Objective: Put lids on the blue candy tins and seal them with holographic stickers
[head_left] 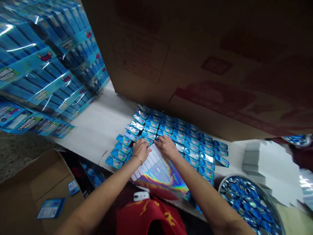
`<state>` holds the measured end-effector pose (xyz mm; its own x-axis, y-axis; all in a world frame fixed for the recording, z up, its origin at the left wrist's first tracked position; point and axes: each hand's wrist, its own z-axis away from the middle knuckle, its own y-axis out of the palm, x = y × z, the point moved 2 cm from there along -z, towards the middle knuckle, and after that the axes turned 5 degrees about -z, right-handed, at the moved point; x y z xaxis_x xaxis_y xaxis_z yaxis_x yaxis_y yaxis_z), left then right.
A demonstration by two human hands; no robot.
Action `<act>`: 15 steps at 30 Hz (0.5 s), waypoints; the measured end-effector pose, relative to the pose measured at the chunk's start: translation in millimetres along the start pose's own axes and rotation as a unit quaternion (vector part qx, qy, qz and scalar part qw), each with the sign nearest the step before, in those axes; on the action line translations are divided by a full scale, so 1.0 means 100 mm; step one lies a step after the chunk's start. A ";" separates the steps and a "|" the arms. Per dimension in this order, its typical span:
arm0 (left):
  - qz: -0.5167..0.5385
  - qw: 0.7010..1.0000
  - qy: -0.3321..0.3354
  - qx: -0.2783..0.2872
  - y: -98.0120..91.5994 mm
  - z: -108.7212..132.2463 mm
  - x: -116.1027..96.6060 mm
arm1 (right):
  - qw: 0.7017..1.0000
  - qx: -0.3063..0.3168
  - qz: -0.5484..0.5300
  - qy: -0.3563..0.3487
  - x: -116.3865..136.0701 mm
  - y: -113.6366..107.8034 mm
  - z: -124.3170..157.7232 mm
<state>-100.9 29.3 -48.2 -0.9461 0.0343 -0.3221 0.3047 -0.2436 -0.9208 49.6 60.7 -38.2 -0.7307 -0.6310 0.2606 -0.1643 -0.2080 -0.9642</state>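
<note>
The left hand (141, 150) and the right hand (167, 147) are close together, with their fingers bent down over the blue packs (178, 133). I cannot tell if either hand is pinching anything. A thin bracelet (138, 159) is on the left wrist. Between the arms is a shiny rainbow sheet (162, 173) with white strips on its left side; its far end is at the fingers, and it covers some packs. The packs lie in slanted rows on a white table (93, 120). A red cloth (146, 215) with yellow marks is below the sheet. To the right are a big bowl (223, 179) full of shiny blue round pieces (249, 199) and a white stack (276, 173). A huge brown cardboard box (195, 65) stands behind the packs. On the left are blue boxes in clear wrap (46, 58), and lower down, an open cardboard box (22, 186).
</note>
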 end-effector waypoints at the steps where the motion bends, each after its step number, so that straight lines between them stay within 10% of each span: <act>1: 0.007 1.000 -0.009 -0.006 0.01 0.00 0.00 | 1.000 0.002 0.009 -0.014 -0.01 0.03 0.02; 7: 0.030 0.998 -0.018 -0.044 0.02 0.04 -0.01 | 0.998 -0.015 0.010 -0.055 -0.12 0.02 0.23; 15: 0.097 0.993 -0.004 -0.063 0.04 0.03 0.02 | 0.978 -0.020 -0.185 0.093 0.20 -0.97 0.35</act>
<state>-101.7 25.2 -51.7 -0.8685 -0.0086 -0.4956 0.4928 -0.1224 -0.8615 74.3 42.1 62.5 -0.7236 -0.3693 0.5831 -0.4643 -0.3646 -0.8071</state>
